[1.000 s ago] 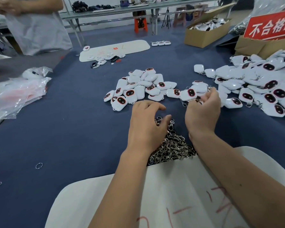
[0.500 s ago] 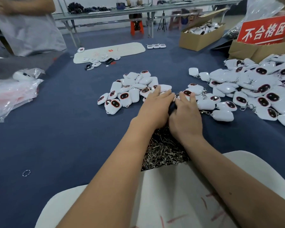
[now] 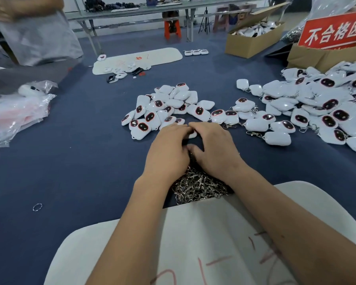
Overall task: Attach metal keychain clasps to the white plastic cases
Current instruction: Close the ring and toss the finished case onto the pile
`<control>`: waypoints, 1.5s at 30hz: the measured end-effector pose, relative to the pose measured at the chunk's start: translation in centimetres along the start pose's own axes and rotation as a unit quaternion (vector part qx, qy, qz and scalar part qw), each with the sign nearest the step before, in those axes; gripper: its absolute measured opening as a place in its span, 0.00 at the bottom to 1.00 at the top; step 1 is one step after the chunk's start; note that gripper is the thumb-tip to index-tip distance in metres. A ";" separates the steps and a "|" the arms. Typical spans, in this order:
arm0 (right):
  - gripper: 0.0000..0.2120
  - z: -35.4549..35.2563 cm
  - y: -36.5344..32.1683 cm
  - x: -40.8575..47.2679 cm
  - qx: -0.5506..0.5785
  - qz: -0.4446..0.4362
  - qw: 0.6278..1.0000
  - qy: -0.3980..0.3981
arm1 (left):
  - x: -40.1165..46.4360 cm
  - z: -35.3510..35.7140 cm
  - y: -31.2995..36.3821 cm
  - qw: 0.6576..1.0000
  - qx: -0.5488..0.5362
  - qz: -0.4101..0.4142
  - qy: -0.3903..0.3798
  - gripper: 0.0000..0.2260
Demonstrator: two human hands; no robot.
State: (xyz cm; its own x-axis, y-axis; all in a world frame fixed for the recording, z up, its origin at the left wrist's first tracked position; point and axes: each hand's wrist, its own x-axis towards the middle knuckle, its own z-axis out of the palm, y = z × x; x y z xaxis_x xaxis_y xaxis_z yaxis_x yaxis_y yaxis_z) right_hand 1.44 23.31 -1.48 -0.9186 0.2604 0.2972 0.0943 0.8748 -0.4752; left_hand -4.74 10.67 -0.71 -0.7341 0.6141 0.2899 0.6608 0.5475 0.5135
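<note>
My left hand (image 3: 169, 150) and my right hand (image 3: 213, 147) meet fingertip to fingertip over a white plastic case (image 3: 192, 134), of which only a sliver shows between the fingers. Both hands curl around it; any clasp in them is hidden. A heap of metal clasps (image 3: 197, 187) lies just under my wrists. Beyond the hands sits a pile of white cases (image 3: 169, 108) with dark oval faces and no clasps. At the right spreads a larger pile of cases with clasps attached (image 3: 321, 112).
A white board (image 3: 193, 243) lies under my forearms at the near edge. A crumpled plastic bag (image 3: 14, 114) is at the left, a loose ring (image 3: 37, 207) near it. Cardboard boxes (image 3: 253, 41) and a red sign (image 3: 333, 30) stand at the back right. A person (image 3: 35, 31) stands at the far left.
A second ago my left hand was on the clasp heap and my right was at the right pile. Both came together at the middle pile, then drew back slightly with a case.
</note>
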 end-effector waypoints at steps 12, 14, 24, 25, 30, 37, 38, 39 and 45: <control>0.10 -0.4 0.2 -0.1 0.178 -0.003 0.981 0.073 | -2.2 -0.2 -1.5 0.989 -0.054 -0.078 0.114 0.12; 0.11 -0.3 0.4 0.1 0.119 0.038 0.983 0.131 | -2.1 0.1 -1.5 0.994 -0.032 -0.060 0.090 0.13; 0.11 -0.1 -0.1 -0.2 0.046 0.049 0.994 0.081 | -1.4 0.5 -1.3 0.992 -0.009 -0.055 0.109 0.10; 0.10 -0.2 -0.2 -0.2 0.068 0.049 0.992 0.091 | -1.4 0.4 -1.3 0.991 -0.004 -0.059 0.117 0.08; 0.12 -0.4 -0.2 0.0 0.026 0.110 0.991 0.069 | -1.7 0.3 -1.1 0.988 -0.002 -0.069 0.140 0.08; 0.19 -0.5 0.4 0.4 -0.072 0.235 0.969 0.026 | -1.9 0.3 -1.0 0.987 -0.061 -0.087 0.123 0.09; 0.24 -0.5 0.4 0.4 -0.057 0.232 0.970 0.045 | -1.9 0.3 -1.0 0.984 -0.088 -0.094 0.123 0.10; 0.26 -0.5 0.3 0.2 -0.041 0.211 0.974 0.076 | -1.9 0.3 -0.9 0.980 -0.118 -0.102 0.122 0.10; 0.16 0.2 -0.1 0.0 -0.065 0.048 0.996 0.027 | -1.8 0.1 -0.4 0.964 -0.209 -0.115 0.113 0.13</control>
State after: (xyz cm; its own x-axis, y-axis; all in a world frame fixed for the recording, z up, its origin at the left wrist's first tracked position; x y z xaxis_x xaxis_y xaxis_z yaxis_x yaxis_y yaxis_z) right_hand 1.34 23.16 -1.65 -0.8815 0.3636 0.3013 0.2327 0.8897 -0.3928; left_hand -3.64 9.38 -1.54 -0.9002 0.3379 0.2748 0.3907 0.3477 0.8523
